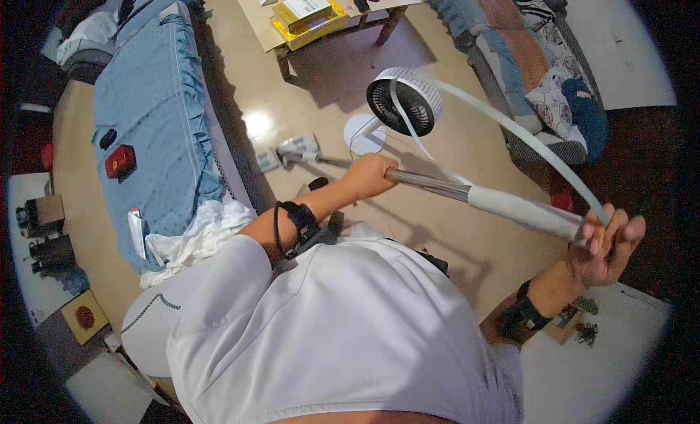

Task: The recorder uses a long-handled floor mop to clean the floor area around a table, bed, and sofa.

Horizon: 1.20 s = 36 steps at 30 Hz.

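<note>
My left hand is closed around the metal shaft of a long pole. At its far end, low near the floor, is a flat two-part head, like that of a folding mop. A white sleeve covers the upper part of the pole. Beside the pole's near end, my right hand, slightly blurred, has a pale flat strip between its fingers. That strip arcs forward, passes in front of a fan in the picture and comes back to the sleeve. Whether the right hand also touches the pole is unclear.
A white-and-black fan stands on a round base on the tiled floor. Ahead is a low table with yellow boxes. A blue-covered sofa lines the left, another sofa the right.
</note>
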### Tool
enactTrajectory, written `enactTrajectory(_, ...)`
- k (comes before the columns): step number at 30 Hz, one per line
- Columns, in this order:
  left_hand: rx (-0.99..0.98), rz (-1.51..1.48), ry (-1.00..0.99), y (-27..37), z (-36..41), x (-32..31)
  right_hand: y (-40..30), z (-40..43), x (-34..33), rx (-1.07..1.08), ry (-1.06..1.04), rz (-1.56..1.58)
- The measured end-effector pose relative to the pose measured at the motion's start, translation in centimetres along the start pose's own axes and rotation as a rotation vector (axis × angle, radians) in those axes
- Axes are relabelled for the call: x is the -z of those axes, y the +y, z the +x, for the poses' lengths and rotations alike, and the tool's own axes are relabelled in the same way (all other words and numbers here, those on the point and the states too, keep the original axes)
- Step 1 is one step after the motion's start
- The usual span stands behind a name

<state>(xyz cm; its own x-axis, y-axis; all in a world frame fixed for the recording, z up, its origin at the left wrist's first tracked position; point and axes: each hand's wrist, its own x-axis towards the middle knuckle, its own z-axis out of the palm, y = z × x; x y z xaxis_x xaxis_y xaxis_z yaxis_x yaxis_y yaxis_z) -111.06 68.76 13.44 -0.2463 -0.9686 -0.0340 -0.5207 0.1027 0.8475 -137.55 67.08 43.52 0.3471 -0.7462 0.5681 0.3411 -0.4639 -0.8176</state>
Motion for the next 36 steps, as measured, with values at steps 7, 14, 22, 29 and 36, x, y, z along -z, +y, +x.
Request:
enactTrajectory(7, -0.049, 0.051, 0.175, -7.4, 6.8, 6.4, 6.6, 1.2, -3.7, 0.242, 0.093, -1.061)
enactTrajectory(14, -0.024, 0.190, 0.318, -16.0, 10.4, 6.4, 13.5, 2.7, -5.8, -0.084, 0.317, -0.254)
enactTrajectory(22, 0.184, 0.307, 0.476, -11.8, 10.2, 1.4, 12.2, 2.7, -1.1, -0.020, 0.117, -0.066)
enactTrajectory(29, 0.133, 0.142, 0.554, -3.2, 7.5, -9.2, 4.7, 1.0, 10.4, 0.147, 0.135, -0.650)
enactTrajectory(36, 0.272, 0.018, 0.146, 5.4, 1.3, -15.7, 0.1, 1.0, 15.1, -0.209, 0.151, -0.045)
